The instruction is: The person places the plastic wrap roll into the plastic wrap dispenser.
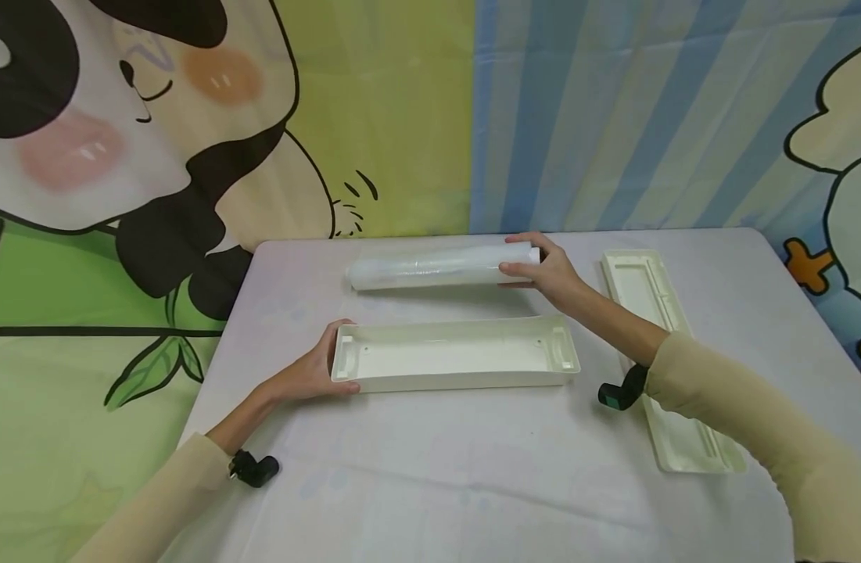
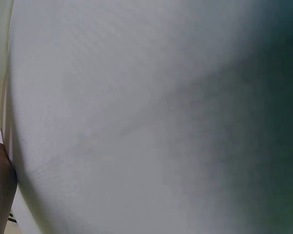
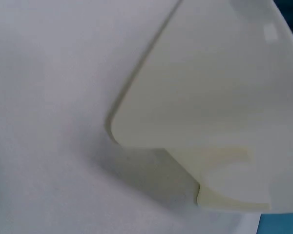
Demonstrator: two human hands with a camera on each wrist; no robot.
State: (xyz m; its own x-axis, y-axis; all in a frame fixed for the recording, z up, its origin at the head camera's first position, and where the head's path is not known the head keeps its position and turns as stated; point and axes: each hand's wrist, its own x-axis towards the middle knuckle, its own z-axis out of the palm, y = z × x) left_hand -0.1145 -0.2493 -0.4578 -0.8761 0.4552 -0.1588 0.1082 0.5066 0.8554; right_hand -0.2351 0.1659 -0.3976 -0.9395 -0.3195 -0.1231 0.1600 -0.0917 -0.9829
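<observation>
While the left hand (image 1: 310, 375) grips the left end of the open cream plastic box (image 1: 458, 381), a firm, level hold should suit the plastic film roll (image 1: 430, 268) best, since the right hand (image 1: 553, 275) clasps only its right end; the rest extends leftward, beyond the box.

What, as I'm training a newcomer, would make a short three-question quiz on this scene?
1. Which end of the open box does the left hand grip?
A) left
B) right
C) neither
2. True or false: the pale roll lies inside that box.
3. In the head view, what does the right sleeve partly hide?

Key:
1. A.
2. False; the right hand holds it, beyond the box.
3. The long pale tray.
</observation>
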